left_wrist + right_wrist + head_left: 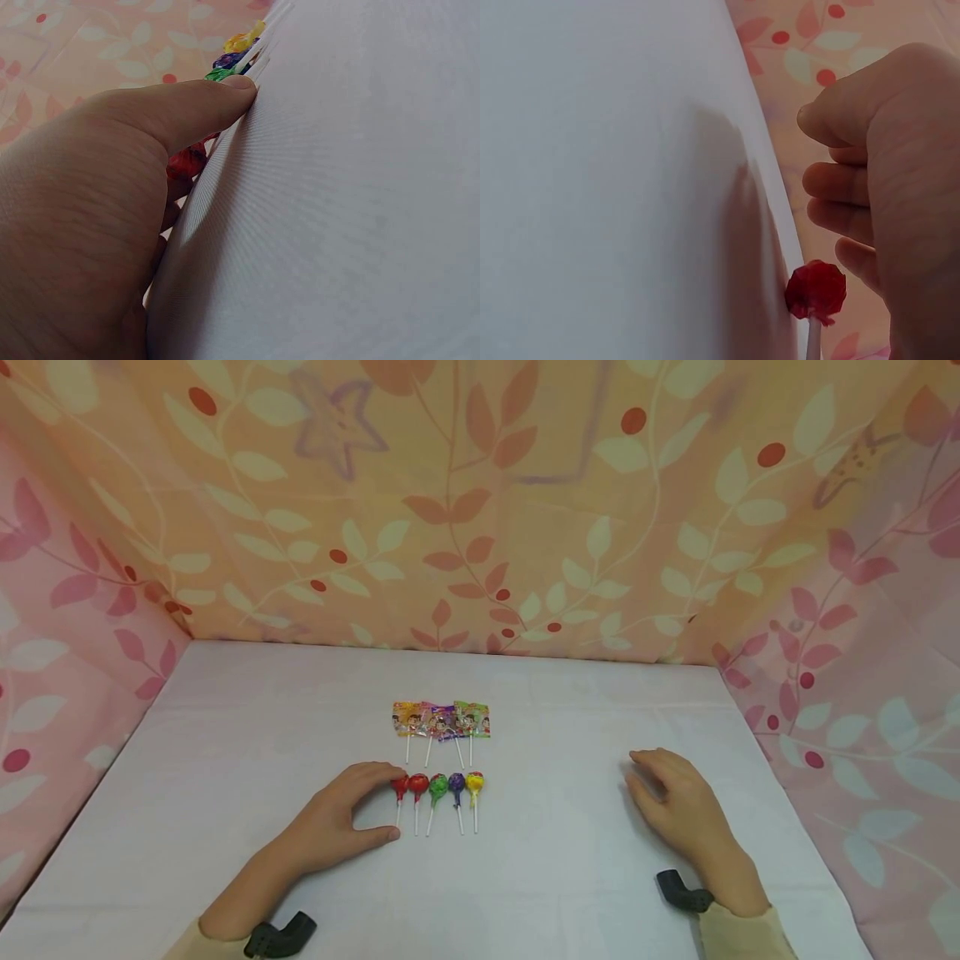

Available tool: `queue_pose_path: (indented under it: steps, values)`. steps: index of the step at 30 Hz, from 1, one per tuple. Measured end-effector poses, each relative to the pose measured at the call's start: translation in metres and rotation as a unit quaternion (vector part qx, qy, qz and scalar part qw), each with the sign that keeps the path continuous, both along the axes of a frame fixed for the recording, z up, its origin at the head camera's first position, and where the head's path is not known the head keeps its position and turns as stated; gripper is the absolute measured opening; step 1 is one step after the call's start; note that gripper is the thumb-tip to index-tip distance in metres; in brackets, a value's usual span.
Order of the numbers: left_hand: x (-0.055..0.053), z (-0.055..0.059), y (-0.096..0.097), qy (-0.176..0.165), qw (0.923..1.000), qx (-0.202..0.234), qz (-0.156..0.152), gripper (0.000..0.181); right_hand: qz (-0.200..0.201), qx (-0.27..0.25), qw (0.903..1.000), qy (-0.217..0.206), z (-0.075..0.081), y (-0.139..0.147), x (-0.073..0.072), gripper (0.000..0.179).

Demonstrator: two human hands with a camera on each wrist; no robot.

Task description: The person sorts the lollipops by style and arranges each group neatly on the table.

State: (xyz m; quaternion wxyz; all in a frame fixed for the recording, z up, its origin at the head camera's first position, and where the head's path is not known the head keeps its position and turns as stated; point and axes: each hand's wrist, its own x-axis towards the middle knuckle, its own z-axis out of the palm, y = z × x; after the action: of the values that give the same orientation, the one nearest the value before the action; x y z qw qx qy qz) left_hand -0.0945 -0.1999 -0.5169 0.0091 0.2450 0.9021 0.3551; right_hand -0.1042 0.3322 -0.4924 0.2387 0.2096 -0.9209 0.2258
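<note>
In the head view my left hand (pixel 337 818) is at the left end of a row of ball-shaped lollipops on white sticks. Its forefinger tip lies over the head of the leftmost red lollipop (pixel 400 787), and the thumb tip is by the stick's lower end. Beside it lie a second red lollipop (pixel 418 787), a green one (pixel 438 788), a purple one (pixel 457 783) and a yellow one (pixel 475 781). My right hand (pixel 682 802) hovers over the cloth, fingers loosely bent and holding nothing. The right wrist view has another red lollipop (pixel 815 290) below those fingers.
Behind the row lie several lollipops in flat printed wrappers (pixel 442 721), sticks toward me. A white cloth (pixel 555 877) covers the table. Leaf-patterned curtains (pixel 525 527) stand at the back and both sides. Each wrist wears a black camera mount (pixel 281 935).
</note>
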Motion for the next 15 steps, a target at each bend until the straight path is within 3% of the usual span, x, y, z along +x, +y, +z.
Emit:
queue_pose_path:
  steps: [15]
  values:
    - [0.000, 0.001, -0.001, 0.001, 1.0000, 0.005, -0.001, 0.081, -0.030, -0.003, 0.9995, -0.009, 0.002, 0.013, 0.003, 0.038]
